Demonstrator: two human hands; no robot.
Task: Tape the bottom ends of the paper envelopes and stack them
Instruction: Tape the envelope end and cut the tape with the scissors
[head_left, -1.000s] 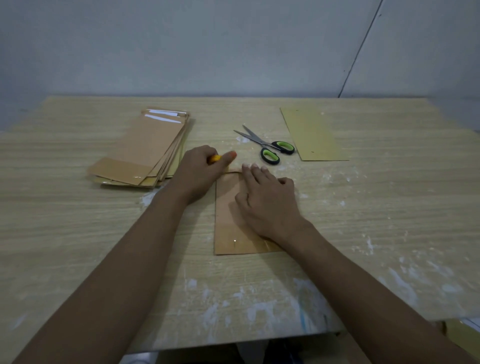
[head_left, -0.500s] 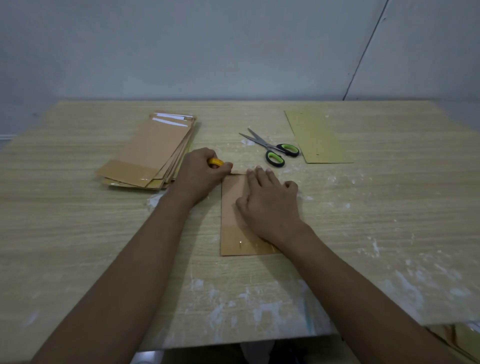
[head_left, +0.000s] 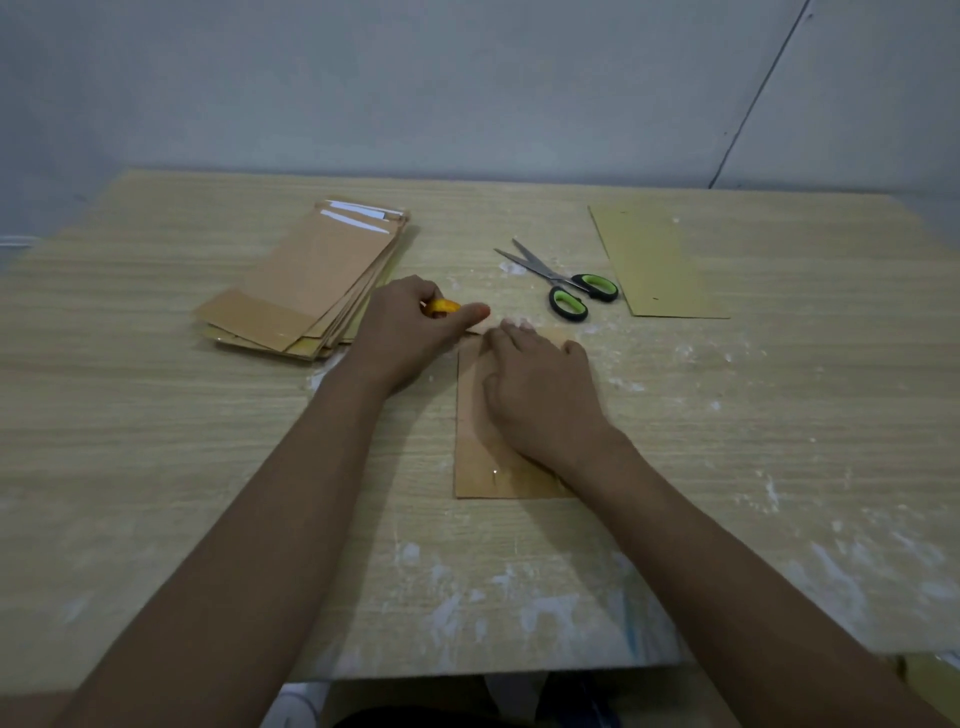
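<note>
While right hand (head_left: 540, 395) flattens envelope (head_left: 480, 467), left (head_left: 400, 332) grips yellow tool (head_left: 440, 306).

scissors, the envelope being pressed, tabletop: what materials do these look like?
Scissors: bright, shiny blades, likely steel; black handles with green inserts, probably plastic or rubber.
Envelope under the right hand: matte brown kraft-type paper, flat; a glossy glint near its near end could be clear tape.
Tabletop: pale wood-grain pattern, likely laminate or veneer, smeared with white residue.
</note>
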